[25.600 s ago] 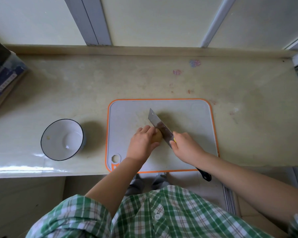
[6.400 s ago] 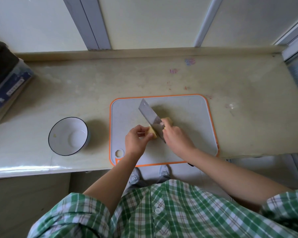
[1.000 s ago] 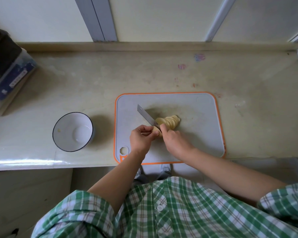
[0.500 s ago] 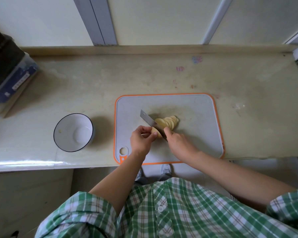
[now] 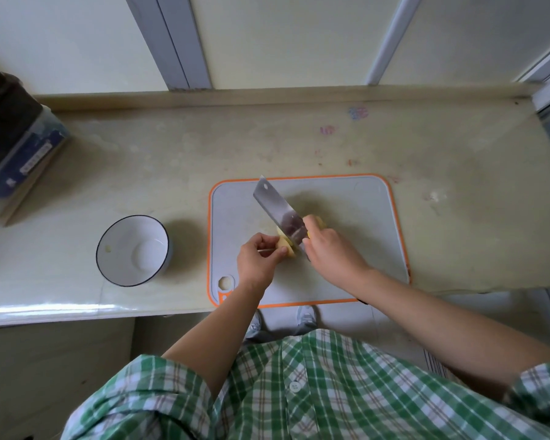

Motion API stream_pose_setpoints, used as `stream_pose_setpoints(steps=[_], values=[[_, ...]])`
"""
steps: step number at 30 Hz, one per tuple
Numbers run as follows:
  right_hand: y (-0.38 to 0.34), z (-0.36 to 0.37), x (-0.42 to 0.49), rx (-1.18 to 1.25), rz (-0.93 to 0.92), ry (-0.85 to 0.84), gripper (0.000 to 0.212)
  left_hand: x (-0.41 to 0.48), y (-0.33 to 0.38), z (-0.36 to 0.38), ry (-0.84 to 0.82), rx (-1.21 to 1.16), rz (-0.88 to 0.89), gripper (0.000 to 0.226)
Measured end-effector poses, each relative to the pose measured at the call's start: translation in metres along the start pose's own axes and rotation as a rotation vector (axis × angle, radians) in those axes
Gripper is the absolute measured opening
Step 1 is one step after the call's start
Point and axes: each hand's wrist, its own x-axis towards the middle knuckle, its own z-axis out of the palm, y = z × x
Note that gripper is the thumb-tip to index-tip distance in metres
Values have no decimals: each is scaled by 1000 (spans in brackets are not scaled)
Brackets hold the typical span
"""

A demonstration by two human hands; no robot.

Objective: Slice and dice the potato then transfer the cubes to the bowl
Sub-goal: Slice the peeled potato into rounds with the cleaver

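On the board, the left hand pinches the potato end, which lies at 3 o'clock of its curled fingertips, while the right hand grips the knife, its blade slanting toward 11 o'clock, and the bowl sits well apart at 9 o'clock.

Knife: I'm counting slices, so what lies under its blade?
Yellow potato shows either side of the knife, on the board; the left hand holds the near piece. Blade and right hand cover the rest, so no count.
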Motion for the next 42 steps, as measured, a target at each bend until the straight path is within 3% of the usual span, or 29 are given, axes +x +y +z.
stream_pose_setpoints(steps=[9,15,29,42], values=[[-3,-11,-22,-123,4,-76,25,0,2,4,37,12,-29,20],[-3,-12,-29,-122,16,-89,33,0,1,4,48,18,-44,18],[-12,-16,-23,-143,50,-114,24,-1,4,9,86,12,-24,17],[-19,-2,-15,-129,47,-129,29,0,1,8,106,-38,-49,16]])
